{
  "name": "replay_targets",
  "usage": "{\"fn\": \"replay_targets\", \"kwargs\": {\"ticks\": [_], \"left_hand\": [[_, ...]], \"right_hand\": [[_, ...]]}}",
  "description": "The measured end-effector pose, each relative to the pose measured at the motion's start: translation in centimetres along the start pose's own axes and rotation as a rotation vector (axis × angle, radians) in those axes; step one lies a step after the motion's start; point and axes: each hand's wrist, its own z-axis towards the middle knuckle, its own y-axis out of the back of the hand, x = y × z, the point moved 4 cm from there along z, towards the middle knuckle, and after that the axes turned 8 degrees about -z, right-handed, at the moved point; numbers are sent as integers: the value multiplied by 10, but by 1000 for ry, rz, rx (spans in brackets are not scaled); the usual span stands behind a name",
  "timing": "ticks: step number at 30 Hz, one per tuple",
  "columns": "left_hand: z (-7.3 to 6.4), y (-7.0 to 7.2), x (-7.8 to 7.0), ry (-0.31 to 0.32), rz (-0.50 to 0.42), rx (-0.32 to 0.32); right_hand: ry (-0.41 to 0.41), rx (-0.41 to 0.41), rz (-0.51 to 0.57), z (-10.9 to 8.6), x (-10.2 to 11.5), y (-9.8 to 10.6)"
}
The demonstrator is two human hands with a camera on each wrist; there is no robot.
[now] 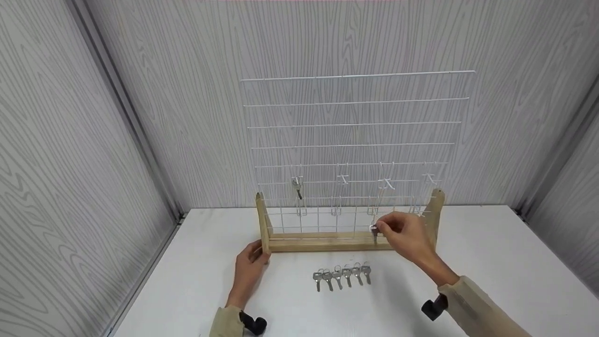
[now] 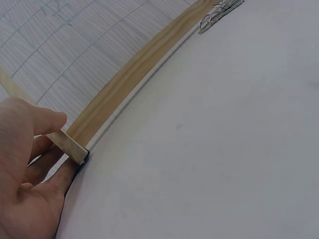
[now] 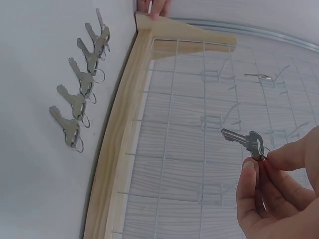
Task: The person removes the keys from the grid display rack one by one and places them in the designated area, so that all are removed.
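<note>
My right hand (image 1: 407, 236) pinches a silver key (image 3: 246, 141) by its small ring, thumb against fingertips. The key is in front of the lower part of a white wire grid (image 1: 358, 75), with its blade hanging down in the head view. At the stand's left end my left hand (image 1: 250, 267) grips the wooden side piece (image 2: 72, 148), thumb on one face and fingers on the other. Another key (image 1: 297, 186) hangs from a hook on the grid's left. Several keys with rings (image 1: 346, 271) lie in a row on the table before the stand.
The grid stands in a wooden base (image 1: 318, 245) with a right side piece (image 1: 436, 206). Wire hooks (image 1: 387, 183) jut forward from the grid, in an upper and a lower row. Wood-patterned panels (image 1: 140, 117) enclose the white table (image 1: 187, 281) behind and at both sides.
</note>
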Motion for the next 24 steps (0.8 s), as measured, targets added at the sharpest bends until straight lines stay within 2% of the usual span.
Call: {"fn": "replay_targets", "kwargs": {"ticks": [9, 16, 24], "left_hand": [[1, 1, 0, -7, -16, 10], [0, 1, -1, -14, -21, 13], [-1, 0, -3, -15, -22, 6]], "right_hand": [[-20, 9, -9, -6, -23, -5], [-50, 20, -33, -9, -33, -10], [-81, 33, -61, -14, -49, -23]]}}
